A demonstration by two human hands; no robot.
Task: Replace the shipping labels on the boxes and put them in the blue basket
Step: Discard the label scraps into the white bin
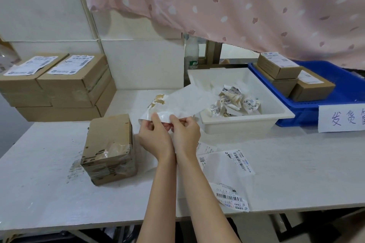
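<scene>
Item: peeled label (173,104), white, crumpled, brown cardboard fibres stuck at its left end; I see it raised above the tabletop's (49,193) middle, pinched along its lower edge by my left hand (155,137) and right hand (185,134), fingers curled on it side by side. Bare box (109,149), one, torn and tape-scarred on top, just left of my left hand. Labelled boxes (55,83) stacked at the far left corner, two labels showing. Blue basket (316,112) at the far right edge, three boxes I can count inside. White tray (243,122) beside it, holding crumpled scraps. Fresh labels (229,165), about three, near the front edge.
</scene>
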